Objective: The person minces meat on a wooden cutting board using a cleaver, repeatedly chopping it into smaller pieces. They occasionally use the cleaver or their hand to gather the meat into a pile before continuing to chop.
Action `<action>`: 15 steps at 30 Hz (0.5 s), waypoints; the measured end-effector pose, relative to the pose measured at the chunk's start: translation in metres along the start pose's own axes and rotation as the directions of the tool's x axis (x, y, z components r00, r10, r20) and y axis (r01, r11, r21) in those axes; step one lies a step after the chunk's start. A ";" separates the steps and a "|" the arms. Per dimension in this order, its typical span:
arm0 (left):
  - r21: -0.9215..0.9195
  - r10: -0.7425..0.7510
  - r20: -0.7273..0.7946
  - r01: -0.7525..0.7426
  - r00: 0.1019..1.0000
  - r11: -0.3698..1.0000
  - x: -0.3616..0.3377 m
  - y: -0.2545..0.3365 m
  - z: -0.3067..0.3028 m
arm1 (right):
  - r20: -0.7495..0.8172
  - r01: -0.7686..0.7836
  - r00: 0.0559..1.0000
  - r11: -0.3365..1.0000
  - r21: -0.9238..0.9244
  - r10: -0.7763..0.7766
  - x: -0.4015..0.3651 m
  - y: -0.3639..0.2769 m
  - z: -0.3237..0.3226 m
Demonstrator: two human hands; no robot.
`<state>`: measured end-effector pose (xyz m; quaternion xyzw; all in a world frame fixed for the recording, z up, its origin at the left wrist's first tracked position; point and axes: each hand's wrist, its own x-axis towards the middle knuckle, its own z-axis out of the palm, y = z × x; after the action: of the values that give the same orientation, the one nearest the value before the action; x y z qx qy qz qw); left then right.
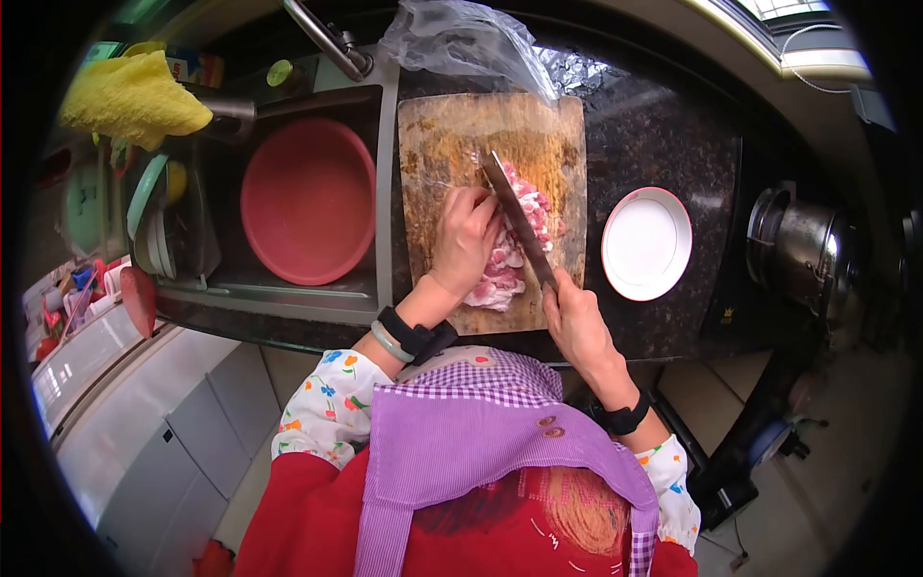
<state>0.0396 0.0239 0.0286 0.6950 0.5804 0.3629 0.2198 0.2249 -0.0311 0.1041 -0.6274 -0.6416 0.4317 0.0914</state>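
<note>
Raw meat [498,284] lies on a worn wooden cutting board [442,130], partly sliced. My left hand [465,240] presses on the meat with its fingers curled, close to the blade's left side. A knife [519,219] is gripped by its handle in my right hand [577,322]. Its blade slants up and to the left across the meat, tip towards the far side of the board. Small cut pieces [535,199] of pink and white meat sit along the blade's right side. The fingers of my left hand hide part of the meat.
To the right stands a white dish with a red rim [646,243]. A metal pot [812,245] is further right. On the left, a red basin [308,202] sits in the sink beneath a faucet [332,43]. A clear plastic bag [471,43] lies behind the board.
</note>
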 end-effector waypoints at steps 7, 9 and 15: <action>0.047 0.028 0.029 -0.029 0.999 0.998 -0.001 0.003 0.002 | 0.003 0.018 1.000 0.998 -0.055 -0.018 0.021 -0.009 0.009; 0.033 0.044 0.026 -0.045 0.999 0.998 -0.001 0.005 0.003 | -0.055 0.049 0.997 0.997 -0.053 -0.052 0.047 -0.015 0.020; -0.049 0.045 0.037 -0.043 0.998 0.998 -0.005 -0.003 -0.002 | -0.234 0.153 0.964 0.982 0.109 -0.125 0.055 -0.006 0.012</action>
<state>0.0355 0.0200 0.0268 0.7088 0.5519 0.3684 0.2396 0.2017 0.0128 0.0776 -0.6188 -0.6409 0.3896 0.2334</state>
